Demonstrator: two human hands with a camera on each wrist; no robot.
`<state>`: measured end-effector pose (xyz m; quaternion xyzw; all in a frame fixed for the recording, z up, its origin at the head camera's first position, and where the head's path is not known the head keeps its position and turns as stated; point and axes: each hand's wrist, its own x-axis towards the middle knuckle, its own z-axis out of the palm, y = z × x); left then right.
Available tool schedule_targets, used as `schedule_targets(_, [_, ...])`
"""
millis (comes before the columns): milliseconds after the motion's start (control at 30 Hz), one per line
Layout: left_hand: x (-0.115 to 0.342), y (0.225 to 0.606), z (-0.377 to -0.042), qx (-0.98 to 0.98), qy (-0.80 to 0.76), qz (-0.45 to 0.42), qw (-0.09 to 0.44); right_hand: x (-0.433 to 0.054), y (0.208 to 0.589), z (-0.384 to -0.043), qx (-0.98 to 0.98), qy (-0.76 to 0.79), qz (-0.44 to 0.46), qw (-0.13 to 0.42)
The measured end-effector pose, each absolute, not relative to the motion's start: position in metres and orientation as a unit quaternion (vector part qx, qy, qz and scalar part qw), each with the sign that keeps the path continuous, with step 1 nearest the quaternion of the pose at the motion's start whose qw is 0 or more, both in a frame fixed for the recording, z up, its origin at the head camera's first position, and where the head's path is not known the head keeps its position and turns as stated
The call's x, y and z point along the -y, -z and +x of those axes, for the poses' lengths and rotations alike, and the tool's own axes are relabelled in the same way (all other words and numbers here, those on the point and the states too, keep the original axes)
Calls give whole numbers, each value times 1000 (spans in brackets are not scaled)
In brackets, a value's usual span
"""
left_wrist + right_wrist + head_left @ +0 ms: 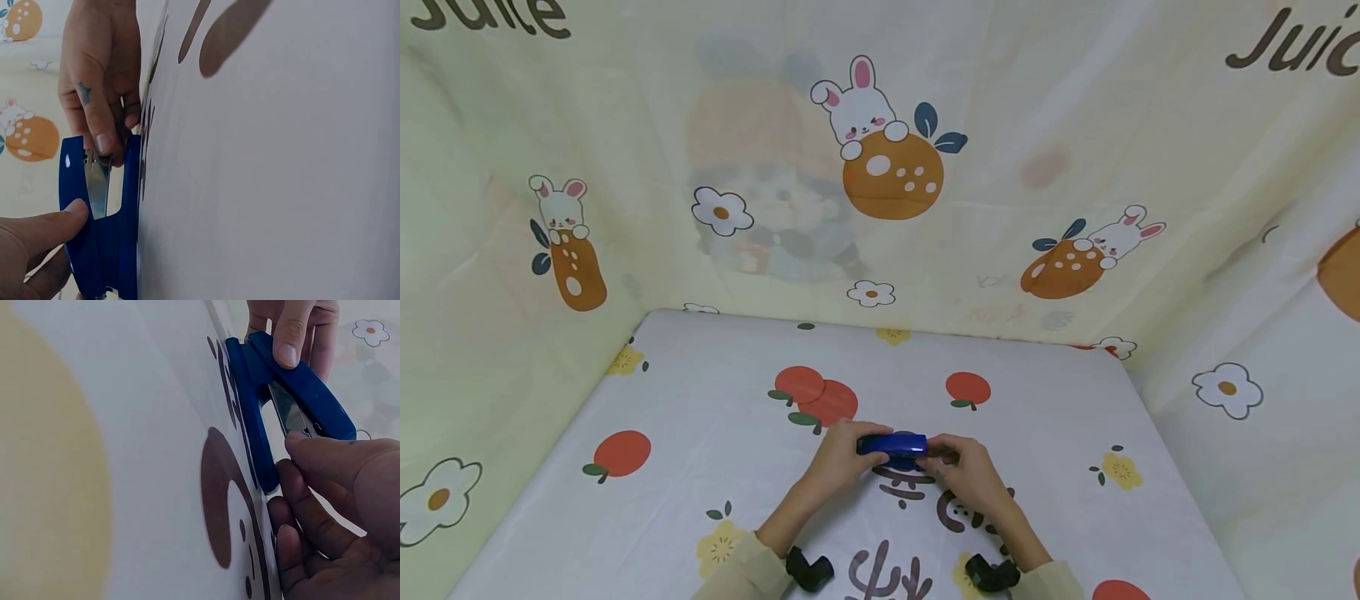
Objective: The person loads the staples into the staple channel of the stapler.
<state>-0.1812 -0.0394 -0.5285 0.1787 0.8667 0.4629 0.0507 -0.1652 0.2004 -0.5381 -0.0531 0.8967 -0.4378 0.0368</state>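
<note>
A blue stapler (904,445) stands on the white patterned cloth, its base against the surface. My left hand (841,457) grips the closed rear end, thumb on one side of the upper arm and fingers on the other. At the front end, my right hand (966,471) pinches the tip of the metal staple magazine (288,409) between thumb and forefinger. The blue top cover (74,172) is tilted away from the magazine, and a gap separates the magazine from the base (130,181). Whether staples lie inside cannot be seen.
Black wrist-worn devices (810,570) sit at both wrists. The table (700,417) has a cloth printed with fruit and flowers. Pale printed curtains (970,275) enclose its back and both sides.
</note>
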Motion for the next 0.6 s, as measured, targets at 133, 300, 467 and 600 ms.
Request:
schedule_targets(133, [39,528,-180,-876,-447,174,41,-199,537,-165,-898,437,-41,35])
schedule_targets(300, [41,529,-177,-897,-409,170,3,-199,536,-163,-907,419,-43,23])
schedule_targets(467, [54,528,-168,-922,-350,160,-36,-201,538,-156,-923,377,-74,11])
schedule_targets(600, [68,524,-163,-941,-296,153,-51,-206,535,-151,-944,320,-85,-7])
